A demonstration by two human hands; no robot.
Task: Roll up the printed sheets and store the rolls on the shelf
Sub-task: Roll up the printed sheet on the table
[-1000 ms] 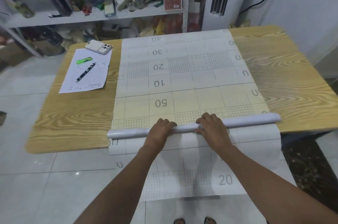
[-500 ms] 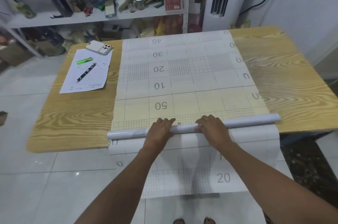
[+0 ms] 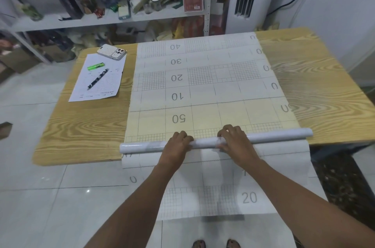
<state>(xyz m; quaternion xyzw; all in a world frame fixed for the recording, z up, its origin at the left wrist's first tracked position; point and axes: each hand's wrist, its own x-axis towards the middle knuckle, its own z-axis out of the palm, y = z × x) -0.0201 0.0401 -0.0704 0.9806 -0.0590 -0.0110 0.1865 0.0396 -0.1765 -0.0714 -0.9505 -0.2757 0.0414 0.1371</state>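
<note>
A wood-grain table (image 3: 85, 126) stands before a cluttered white shelf (image 3: 101, 21). A printed sheet (image 3: 203, 93) marked with grids and numbers lies along the table from far edge to near edge, its free end hanging over the near edge toward the floor. Across the sheet at the near edge lies a white roll (image 3: 280, 135); the left hand (image 3: 176, 147) and right hand (image 3: 236, 141) sit side by side near its middle, palms down, fingers curled over its top and gripping it. Left of the sheet, a white form (image 3: 85, 89) carries a phone (image 3: 111, 52) at its far corner, a dark pen (image 3: 98, 78) and a green lighter (image 3: 95, 66).
</note>
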